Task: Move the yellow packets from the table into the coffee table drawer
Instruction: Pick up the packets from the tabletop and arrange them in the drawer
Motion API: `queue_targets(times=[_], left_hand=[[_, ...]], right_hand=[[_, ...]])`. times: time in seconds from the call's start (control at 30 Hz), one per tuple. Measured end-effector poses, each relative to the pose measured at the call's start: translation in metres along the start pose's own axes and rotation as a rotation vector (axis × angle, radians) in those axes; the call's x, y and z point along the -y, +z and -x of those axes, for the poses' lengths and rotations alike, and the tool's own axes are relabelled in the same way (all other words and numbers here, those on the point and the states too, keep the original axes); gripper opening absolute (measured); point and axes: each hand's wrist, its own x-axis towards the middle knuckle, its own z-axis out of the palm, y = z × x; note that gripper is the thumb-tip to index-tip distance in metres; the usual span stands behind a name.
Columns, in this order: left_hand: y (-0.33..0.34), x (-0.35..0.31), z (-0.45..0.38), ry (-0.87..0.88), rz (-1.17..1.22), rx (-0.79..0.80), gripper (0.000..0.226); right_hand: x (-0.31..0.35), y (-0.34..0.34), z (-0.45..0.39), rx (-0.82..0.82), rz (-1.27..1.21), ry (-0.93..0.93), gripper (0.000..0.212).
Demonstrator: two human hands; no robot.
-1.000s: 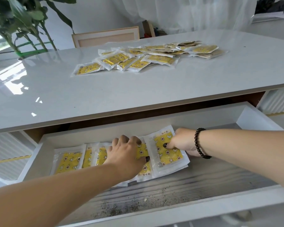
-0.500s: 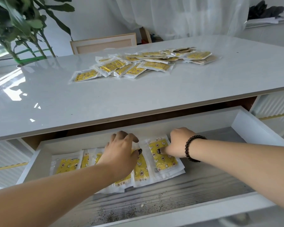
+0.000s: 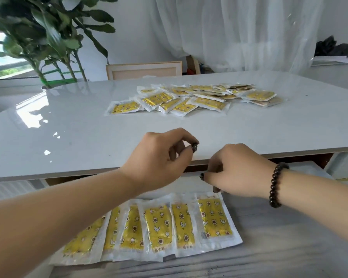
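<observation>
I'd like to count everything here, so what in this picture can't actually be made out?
- Packets in the drawer: the left forearm covers the leftmost of the row, so the count is unsure.
- Pile on the table: the far packets overlap and are too small to count.
- Printed text on the packets: too small and blurred.
- Drawer's front edge: cut off by the bottom of the frame.
- Plant: blurred.

bare forearms, dark beaded bracelet

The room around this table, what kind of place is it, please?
Probably a home living room: a glossy white coffee table with an open drawer, a leafy potted plant by a window, and sheer white curtains.
</observation>
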Motion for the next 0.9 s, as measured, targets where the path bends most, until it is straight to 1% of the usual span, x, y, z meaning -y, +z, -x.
queue_targets(times=[0.07, 0.1, 0.2, 0.27, 0.3, 0.33, 0.4, 0.47, 0.5, 0.53, 0.63, 0.67, 0.73, 0.8, 0.9], left_hand=[[-0.004, 0.007, -0.019, -0.178, 0.098, -0.072, 0.014], [-0.006, 0.013, -0.028, -0.253, 0.144, -0.118, 0.017], [-0.008, 0.034, -0.053, -0.384, 0.22, -0.26, 0.021], [-0.007, 0.047, -0.066, -0.426, 0.205, -0.329, 0.021], [-0.006, 0.053, -0.072, -0.442, 0.155, -0.34, 0.018], [-0.005, 0.057, -0.077, -0.456, 0.073, -0.33, 0.018], [-0.001, 0.065, -0.082, -0.457, -0.083, -0.271, 0.029], [0.003, 0.069, -0.085, -0.439, -0.147, -0.231, 0.039], [0.004, 0.07, -0.086, -0.437, -0.163, -0.229, 0.041], [0.004, 0.071, -0.087, -0.447, -0.176, -0.235, 0.044], [0.002, 0.074, -0.09, -0.55, -0.186, -0.237, 0.049], [0.002, 0.075, -0.091, -0.583, -0.19, -0.23, 0.05], [0.001, 0.077, -0.093, -0.624, -0.208, -0.209, 0.05], [0.003, 0.082, -0.096, -0.63, -0.252, -0.179, 0.05], [0.005, 0.091, -0.105, -0.559, -0.372, -0.126, 0.046]], right_hand=[[0.005, -0.016, -0.003, -0.003, -0.103, 0.005, 0.021], [0.006, -0.025, -0.008, -0.051, -0.131, 0.006, 0.021], [-0.001, -0.038, -0.042, -0.305, -0.052, -0.03, 0.017], [-0.011, -0.035, -0.074, -0.419, 0.037, -0.033, 0.007], [-0.016, -0.031, -0.09, -0.439, 0.083, -0.011, 0.011], [-0.021, -0.025, -0.105, -0.44, 0.128, 0.019, 0.022], [-0.024, -0.017, -0.13, -0.495, 0.179, 0.077, 0.038], [-0.017, -0.013, -0.151, -0.56, 0.178, 0.083, 0.048], [-0.014, -0.012, -0.16, -0.536, 0.167, 0.081, 0.052], [-0.01, -0.011, -0.166, -0.475, 0.161, 0.085, 0.055], [-0.006, -0.011, -0.175, -0.207, 0.202, 0.097, 0.056], [-0.007, -0.012, -0.173, -0.155, 0.216, 0.094, 0.055], [-0.008, -0.014, -0.168, -0.13, 0.212, 0.075, 0.055], [-0.007, -0.015, -0.161, -0.153, 0.21, 0.053, 0.055], [-0.006, -0.013, -0.156, -0.212, 0.165, 0.024, 0.05]])
